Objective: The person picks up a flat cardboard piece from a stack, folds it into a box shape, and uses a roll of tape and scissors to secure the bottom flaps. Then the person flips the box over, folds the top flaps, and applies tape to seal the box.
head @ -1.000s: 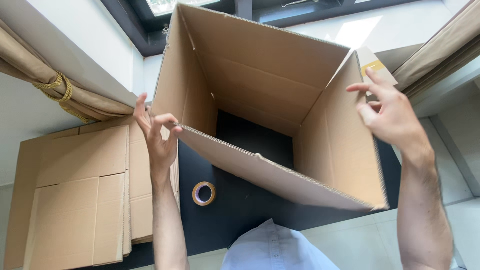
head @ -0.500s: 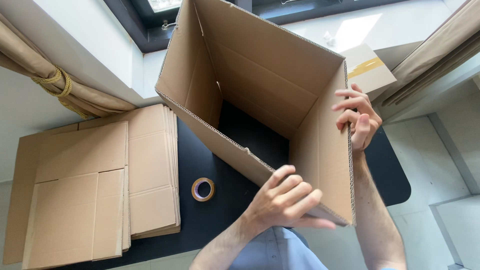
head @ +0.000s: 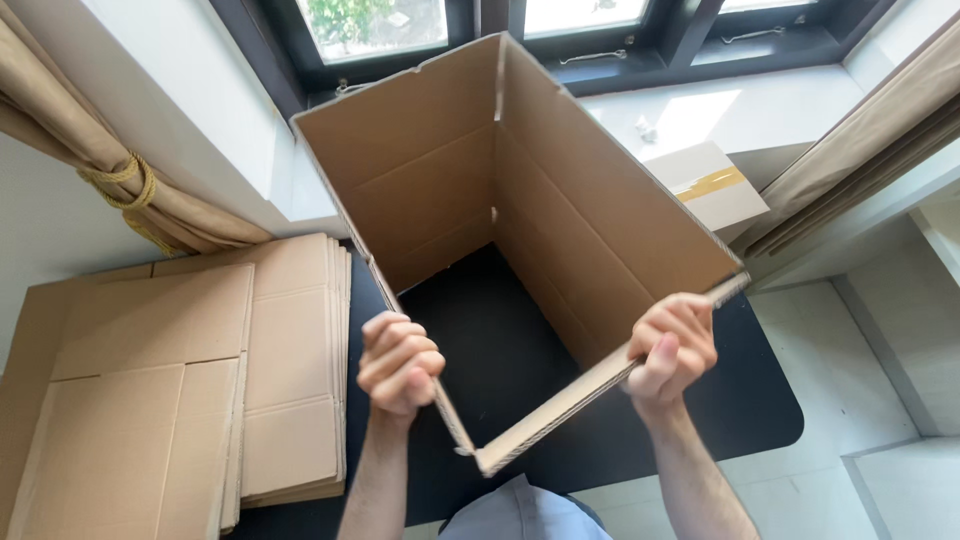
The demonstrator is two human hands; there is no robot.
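Observation:
A large brown cardboard box stands open like a tube in front of me, and the black table shows through its open bottom. My left hand is closed around the box's near-left wall edge. My right hand grips the near-right wall edge close to the corner. The nearest corner of the box points toward my body.
A stack of flattened cardboard boxes lies on the left. A small white taped box sits on the window sill at the right. A tied beige curtain hangs at the left, another at the right. Windows are at the top.
The box has turned and been squared open. My left hand shifted from the front edge to the near-left wall. My right hand came down to the near-right edge. The tape roll is now out of sight.

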